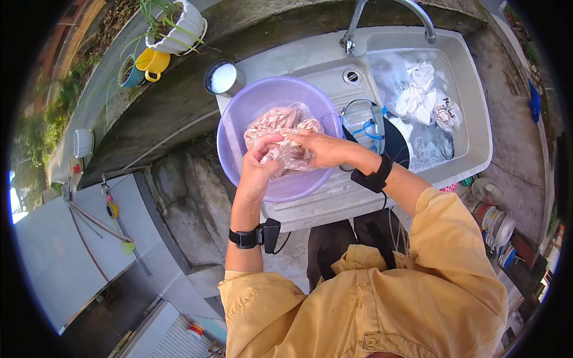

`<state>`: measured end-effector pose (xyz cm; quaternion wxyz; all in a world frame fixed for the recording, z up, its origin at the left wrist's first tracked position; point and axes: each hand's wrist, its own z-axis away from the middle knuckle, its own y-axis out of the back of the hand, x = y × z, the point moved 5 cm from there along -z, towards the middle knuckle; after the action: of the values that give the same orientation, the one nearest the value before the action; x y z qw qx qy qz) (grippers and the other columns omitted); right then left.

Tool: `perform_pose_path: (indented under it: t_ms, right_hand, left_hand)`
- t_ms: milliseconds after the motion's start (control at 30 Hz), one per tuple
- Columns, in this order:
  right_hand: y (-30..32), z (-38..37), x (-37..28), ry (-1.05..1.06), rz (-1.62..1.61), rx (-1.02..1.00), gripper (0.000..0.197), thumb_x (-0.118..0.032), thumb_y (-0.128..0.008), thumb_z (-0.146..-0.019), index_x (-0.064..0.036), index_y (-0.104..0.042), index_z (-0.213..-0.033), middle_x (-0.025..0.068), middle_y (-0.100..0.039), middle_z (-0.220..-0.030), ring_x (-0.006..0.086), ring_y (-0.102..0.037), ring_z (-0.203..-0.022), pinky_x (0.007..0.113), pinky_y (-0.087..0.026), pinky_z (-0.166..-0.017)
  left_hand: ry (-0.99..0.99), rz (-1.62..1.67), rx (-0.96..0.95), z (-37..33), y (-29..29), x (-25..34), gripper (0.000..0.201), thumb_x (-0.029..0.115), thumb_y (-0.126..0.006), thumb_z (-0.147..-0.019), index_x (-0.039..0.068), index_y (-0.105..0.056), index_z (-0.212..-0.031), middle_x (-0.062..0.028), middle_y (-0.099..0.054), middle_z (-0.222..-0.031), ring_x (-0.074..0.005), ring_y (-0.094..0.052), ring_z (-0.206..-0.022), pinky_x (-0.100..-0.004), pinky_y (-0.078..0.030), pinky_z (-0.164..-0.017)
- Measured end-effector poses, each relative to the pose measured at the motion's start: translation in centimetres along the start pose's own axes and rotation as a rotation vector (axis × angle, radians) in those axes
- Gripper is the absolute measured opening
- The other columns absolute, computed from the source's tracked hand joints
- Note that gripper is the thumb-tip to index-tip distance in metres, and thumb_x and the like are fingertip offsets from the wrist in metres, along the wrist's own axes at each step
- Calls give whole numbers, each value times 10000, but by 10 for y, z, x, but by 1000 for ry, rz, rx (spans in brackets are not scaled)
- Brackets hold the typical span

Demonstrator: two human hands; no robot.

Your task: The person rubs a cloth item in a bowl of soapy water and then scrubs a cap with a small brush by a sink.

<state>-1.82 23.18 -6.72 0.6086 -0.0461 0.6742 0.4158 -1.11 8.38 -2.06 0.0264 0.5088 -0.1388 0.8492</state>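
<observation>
Pink cloth [274,120] sits bunched in the purple basin [230,136], over the left end of the sink [479,128]; left hand [261,159] is curled, thumb and fingers gripping the near-left folds; right hand [324,149] is closed on the right side, fingertips partly hidden; handling judged partway, the cloth not yet laid out; white clothes [416,98] lie in sudsy water toward the right edge, apart from both hands; whether any piece is finished, cannot tell; crumpled cloth shows no clear end or long axis.

Pink cloth [276,120] (white-mottled), lilac basin [286,90]
</observation>
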Motion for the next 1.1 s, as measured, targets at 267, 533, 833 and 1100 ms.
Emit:
perform_pose_path:
  t_ms: [267, 533, 833, 1100]
  right_hand:
    - [6, -13, 19, -348, 374, -2, 300, -126, -610, -703, 1, -520, -959, 210, -541, -936, 347, -588, -816, 418, -483, -735]
    - [-28, -19, -29, -31, -13, 343, 267, -97, -462, -792, -24, -479, -1048, 266, -519, -928, 406, -544, -784, 449, -443, -664]
    - [-40, -9, -35, -327, 46, 323, 216, -151, -490, -807, 49, -454, -880, 272, -554, -802, 442, -547, -765, 484, -433, -659]
    - [-36, -6, -40, -396, 26, 247, 216, -137, -472, -819, 68, -473, -887, 279, -569, -831, 419, -577, -732, 486, -442, -637]
  left_hand:
    - [58, -532, 102, 5, 39, -34, 518, -105, -475, -666, 3, -517, -1171, -35, -535, -989, -109, -519, -802, -192, -404, -726]
    - [392, 535, 217, -17, -12, -58, 487, 418, -319, -910, 20, -518, -1108, -131, -588, -1001, -223, -584, -920, -331, -485, -783]
    - [381, 588, 266, -42, -2, -95, 331, 296, -386, -881, 14, -553, -929, -88, -597, -827, -188, -584, -732, -316, -478, -644]
    - [373, 607, 256, -38, -8, -89, 259, 260, -402, -880, 46, -548, -886, -59, -586, -764, -186, -572, -648, -319, -477, -598]
